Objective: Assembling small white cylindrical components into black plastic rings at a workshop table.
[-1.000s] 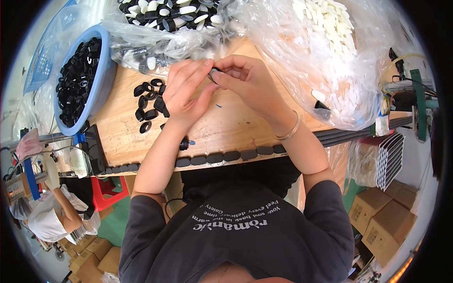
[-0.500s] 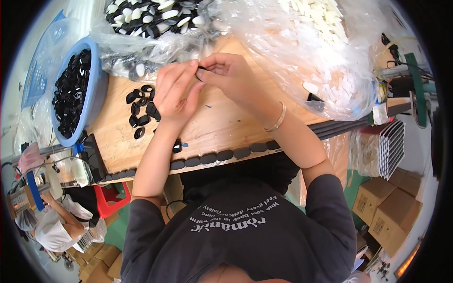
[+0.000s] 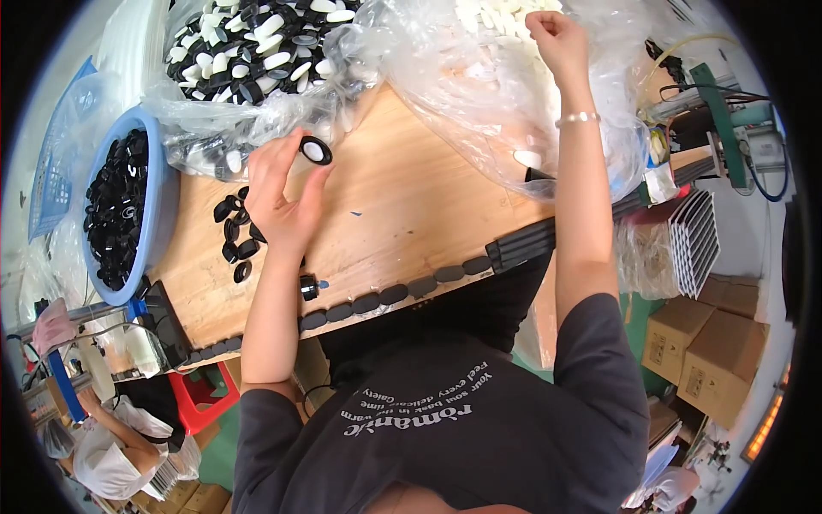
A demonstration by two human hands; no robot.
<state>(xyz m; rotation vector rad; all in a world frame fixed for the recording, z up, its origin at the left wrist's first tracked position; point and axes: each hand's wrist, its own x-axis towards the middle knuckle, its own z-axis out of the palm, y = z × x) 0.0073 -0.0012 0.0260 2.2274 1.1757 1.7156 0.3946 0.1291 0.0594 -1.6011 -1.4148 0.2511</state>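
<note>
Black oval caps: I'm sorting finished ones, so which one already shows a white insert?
The cap pinched in the left hand; the loose caps on the table show none.

Smooth pale wood counter (image 3: 411,214); crinkled glossy clear plastic bags (image 3: 479,94); a shiny black-rimmed plastic cap (image 3: 315,151); a glossy blue plastic basin (image 3: 163,206).

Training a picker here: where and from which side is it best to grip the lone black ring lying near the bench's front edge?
Probably pinch the black ring across its outer rim, from above: it lies apart from the others on the wooden bench, sides seemingly free.
</note>
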